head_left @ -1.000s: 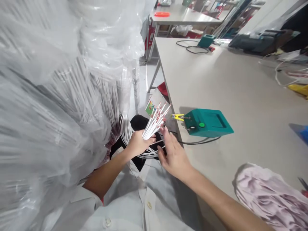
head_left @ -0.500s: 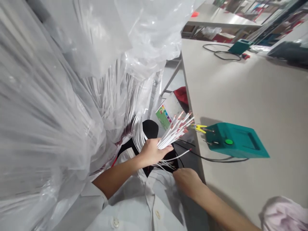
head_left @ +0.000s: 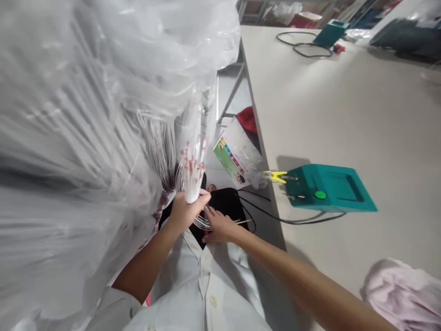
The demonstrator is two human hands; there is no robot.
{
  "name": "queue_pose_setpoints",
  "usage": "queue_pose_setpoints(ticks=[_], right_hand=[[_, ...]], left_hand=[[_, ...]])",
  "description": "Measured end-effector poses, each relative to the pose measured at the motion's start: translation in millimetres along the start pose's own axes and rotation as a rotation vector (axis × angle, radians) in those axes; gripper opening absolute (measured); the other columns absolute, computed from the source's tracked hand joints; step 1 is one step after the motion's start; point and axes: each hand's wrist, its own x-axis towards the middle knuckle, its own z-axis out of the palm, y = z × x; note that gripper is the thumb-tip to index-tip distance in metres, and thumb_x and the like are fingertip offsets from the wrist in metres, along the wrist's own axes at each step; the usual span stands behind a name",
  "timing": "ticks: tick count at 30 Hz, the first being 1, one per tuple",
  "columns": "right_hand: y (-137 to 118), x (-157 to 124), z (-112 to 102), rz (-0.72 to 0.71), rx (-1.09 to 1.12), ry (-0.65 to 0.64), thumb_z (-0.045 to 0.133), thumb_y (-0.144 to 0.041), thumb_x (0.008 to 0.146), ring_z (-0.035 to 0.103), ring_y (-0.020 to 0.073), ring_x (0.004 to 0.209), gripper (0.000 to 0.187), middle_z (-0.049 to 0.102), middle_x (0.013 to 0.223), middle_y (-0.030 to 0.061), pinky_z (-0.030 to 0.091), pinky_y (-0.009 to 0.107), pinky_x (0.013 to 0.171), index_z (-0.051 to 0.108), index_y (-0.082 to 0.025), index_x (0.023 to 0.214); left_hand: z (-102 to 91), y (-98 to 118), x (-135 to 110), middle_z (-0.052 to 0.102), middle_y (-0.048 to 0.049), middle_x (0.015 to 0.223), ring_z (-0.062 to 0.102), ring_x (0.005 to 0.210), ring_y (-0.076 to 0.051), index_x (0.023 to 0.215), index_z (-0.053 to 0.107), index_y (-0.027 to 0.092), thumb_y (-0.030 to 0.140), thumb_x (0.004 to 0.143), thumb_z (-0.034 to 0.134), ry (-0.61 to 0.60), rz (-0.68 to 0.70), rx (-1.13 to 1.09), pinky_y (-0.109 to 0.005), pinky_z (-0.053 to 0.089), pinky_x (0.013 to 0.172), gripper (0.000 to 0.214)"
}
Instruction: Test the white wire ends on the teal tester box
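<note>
My left hand (head_left: 186,212) is closed around a bundle of white wires (head_left: 193,181), whose reddish tips point up and away from me. Below it, over my lap, my right hand (head_left: 222,226) has its thumb and fingers around loose white wires (head_left: 201,223). Some wire ends stick out past the right hand, on its right side. The palm side of the right hand is hidden, so how many wires it holds cannot be seen.
Clear plastic sheeting (head_left: 155,87) over hanging wires fills the left side. The table (head_left: 330,110) on the right carries a green tester box (head_left: 339,188) with a yellow clip (head_left: 274,176), another green box (head_left: 330,32) and pink cloth (head_left: 403,294). A printed carton (head_left: 229,158) stands below.
My left hand has swung the wire bundle leftward, and its tips now point straight away from me. My right hand has moved left from the table edge to the loose wires below the left hand.
</note>
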Motion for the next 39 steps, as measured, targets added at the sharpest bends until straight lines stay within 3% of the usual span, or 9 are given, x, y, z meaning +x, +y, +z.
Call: queue_pose_setpoints(ticks=[4,7,13,18,20,26,29,33,39], right_hand=[[-8.5,31.0,15.5,0.041,0.009,-0.059,0.054,-0.037,0.085,0.054,0.0234,0.106,0.044,0.05,0.125,0.0114,0.046,0.045,0.087,0.047,-0.016,0.123],[-15.0,39.2,14.2,0.024,0.011,-0.081,0.052,-0.032,0.087,0.057,0.0188,0.097,0.033,0.055,0.115,0.0079,0.05,0.04,0.081,0.052,-0.015,0.115],[-14.2,39.4,-8.5,-0.093,0.046,-0.171,0.054,-0.033,0.086,0.057,0.0196,0.097,0.035,0.056,0.114,0.0088,0.05,0.04,0.081,0.052,-0.015,0.116],[-17.0,30.4,-25.4,-0.222,0.074,-0.038,0.075,-0.033,0.062,0.053,0.0317,0.109,0.095,0.051,0.124,0.022,0.049,0.04,0.081,0.025,-0.009,0.138],[-18.7,23.4,-32.2,-0.277,0.068,0.023,0.077,-0.035,0.057,0.053,0.0332,0.11,0.1,0.048,0.128,0.0216,0.05,0.041,0.08,0.025,-0.011,0.138],[-4.1,-19.8,-62.1,-0.379,-0.059,0.093,0.062,-0.013,0.072,0.064,0.0271,0.084,0.022,0.066,0.095,0.0174,0.05,0.037,0.07,0.064,-0.009,0.094],[25.6,-53.8,-76.7,-0.411,-0.092,0.139,0.063,-0.026,0.076,0.065,0.0267,0.08,0.024,0.068,0.09,0.0142,0.05,0.035,0.067,0.065,-0.01,0.093],[73.8,-89.9,-84.8,-0.303,0.302,0.412,0.05,-0.025,0.084,0.064,0.0188,0.075,0.017,0.068,0.084,0.0052,0.049,0.028,0.066,0.065,-0.02,0.09],[104.1,-94.3,-76.9,-0.21,0.769,0.885,0.045,-0.035,0.087,0.062,0.0159,0.07,0.029,0.067,0.089,0.0086,0.05,0.027,0.063,0.061,-0.017,0.105]], left_hand=[[-11.1,-5.2,8.7,0.038,0.0075,0.04,0.03,0.037,-0.004,0.075,0.064,0.013,0.031,0.073,0.062,-0.012,-0.018,-0.053,-0.02,0.023,0.039,0.018],[-14.2,-10.6,13.6,0.038,0.0075,0.041,0.031,0.037,-0.004,0.076,0.063,0.013,0.032,0.072,0.064,-0.009,-0.054,-0.065,-0.019,0.023,0.04,0.019],[-16.5,-6.3,21.8,0.041,0.0072,0.043,0.032,0.037,-0.004,0.077,0.061,0.014,0.03,0.071,0.066,0.069,-0.09,-0.06,-0.018,0.022,0.04,0.018],[-12.1,-5.3,23.7,0.042,0.0075,0.043,0.034,0.037,-0.004,0.076,0.06,0.014,0.03,0.07,0.067,0.087,-0.109,-0.076,-0.018,0.024,0.039,0.018],[-8.1,-7.8,23.6,0.043,0.0075,0.043,0.034,0.037,-0.004,0.078,0.06,0.014,0.03,0.07,0.067,0.066,-0.113,-0.058,-0.018,0.024,0.039,0.019],[16.0,-15.3,35.8,0.042,0.0083,0.046,0.036,0.04,-0.005,0.073,0.05,0.016,0.034,0.069,0.068,-0.089,-0.175,-0.046,-0.018,0.028,0.042,0.026],[38.6,-11.8,46.4,0.043,0.0068,0.048,0.036,0.042,-0.005,0.069,0.048,0.016,0.038,0.073,0.062,-0.203,-0.163,-0.031,-0.018,0.029,0.043,0.026],[67.8,0.0,55.0,0.045,0.0033,0.049,0.041,0.044,-0.006,0.06,0.049,0.015,0.044,0.077,0.055,-0.383,-0.134,0.07,-0.02,0.033,0.045,0.034],[92.6,2.1,54.4,0.054,-0.0002,0.052,0.047,0.045,-0.008,0.061,0.056,0.013,0.045,0.073,0.059,-0.513,-0.156,0.124,-0.02,0.038,0.045,0.034]])
